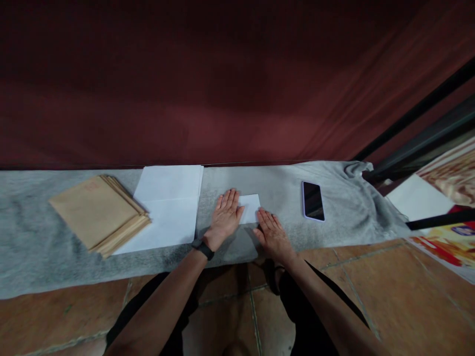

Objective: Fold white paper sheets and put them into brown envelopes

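Observation:
A small folded sheet of white paper (pixel 250 207) lies on the grey cloth between my two hands. My left hand (pixel 227 213) rests flat over its left edge, fingers stretched out and pointing away from me. At the paper's right edge, my right hand (pixel 273 232) lies flat with its fingertips touching the lower right side. Neither hand grips anything. The part of the paper under my left hand is hidden.
To the left is a stack of larger white sheets (pixel 170 198), with a pile of brown envelopes (pixel 96 207) overlapping it. A phone (pixel 313 201) lies to the right on the grey cloth (pixel 356 217). A dark red wall (pixel 222 99) rises behind; dark bars (pixel 419 109) stand at right.

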Tool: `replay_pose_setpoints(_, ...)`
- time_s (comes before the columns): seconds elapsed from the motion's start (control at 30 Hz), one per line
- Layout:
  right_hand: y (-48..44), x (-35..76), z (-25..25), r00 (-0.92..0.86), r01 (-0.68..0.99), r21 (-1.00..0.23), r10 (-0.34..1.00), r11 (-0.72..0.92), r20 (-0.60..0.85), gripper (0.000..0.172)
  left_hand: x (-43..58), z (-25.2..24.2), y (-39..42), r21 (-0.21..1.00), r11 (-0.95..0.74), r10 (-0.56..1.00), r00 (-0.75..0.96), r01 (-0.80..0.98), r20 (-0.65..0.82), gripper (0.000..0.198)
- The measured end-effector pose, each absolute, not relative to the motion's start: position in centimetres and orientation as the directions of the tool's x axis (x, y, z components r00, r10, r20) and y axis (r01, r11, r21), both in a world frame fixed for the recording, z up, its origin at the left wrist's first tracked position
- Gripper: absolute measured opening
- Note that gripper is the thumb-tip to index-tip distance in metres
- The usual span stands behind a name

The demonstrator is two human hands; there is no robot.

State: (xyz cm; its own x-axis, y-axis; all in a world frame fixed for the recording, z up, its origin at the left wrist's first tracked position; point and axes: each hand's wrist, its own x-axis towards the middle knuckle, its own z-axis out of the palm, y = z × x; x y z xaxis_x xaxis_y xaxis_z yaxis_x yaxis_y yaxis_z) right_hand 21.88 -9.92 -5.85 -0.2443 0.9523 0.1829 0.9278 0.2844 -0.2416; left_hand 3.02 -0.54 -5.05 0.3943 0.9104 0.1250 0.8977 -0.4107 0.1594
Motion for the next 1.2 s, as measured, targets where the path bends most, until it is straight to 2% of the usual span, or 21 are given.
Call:
replay_pose_setpoints(0.17,-9.6,22.3,-5.9,-0.179,0.940,-0.261,0.969,0.220,0.173,0.058,1.4,-5.5,-0.8,0.140,-0.307,0.947,0.288,0.941,0.141,0.063)
replay_pose_setpoints(0.3,-8.6,21.7,-5.3,-0.086,0.947,-0.298,0.988,0.122,0.131,0.060,1.0,-5.3,-1.7,0.163,-0.254,0.951,0.215,0.953,0.224,0.062)
replay_pose_setpoints(0.37,-7.8,21.2,-4.9,-0.106,0.938,-0.319,0.989,0.135,0.108,0.061,1.6,-4.9,-2.7,0.181,-0.338,0.923,0.287,0.924,0.257,0.061)
replay_pose_setpoints(0.47,-6.7,20.6,-4.6,-0.226,0.909,-0.344,0.972,0.234,0.065,0.060,2.8,-4.7,-4.7,0.195,-0.580,0.810,0.537,0.791,0.235,0.057)
replay_pose_setpoints(0.6,-5.3,20.5,-4.7,-0.256,0.914,-0.324,0.967,0.245,0.008,0.062,3.7,-5.0,-6.5,0.189,-0.656,0.754,0.622,0.730,0.211,0.060)
replay_pose_setpoints(0.8,-4.0,21.0,-4.9,-0.098,0.959,-0.259,0.992,0.115,0.080,0.059,3.3,-5.1,-6.8,0.163,-0.659,0.751,0.629,0.734,0.200,0.061)
replay_pose_setpoints(0.93,-3.7,20.9,-4.1,0.075,0.961,-0.274,0.987,-0.034,0.142,0.048,3.7,-4.8,-7.1,0.161,-0.607,0.794,0.585,0.778,0.168,0.064)
replay_pose_setpoints(1.2,-4.0,20.8,-2.5,0.243,0.903,-0.360,0.970,-0.236,-0.026,0.027,4.5,-4.0,-6.7,0.173,-0.572,0.820,0.552,0.802,0.152,0.055)
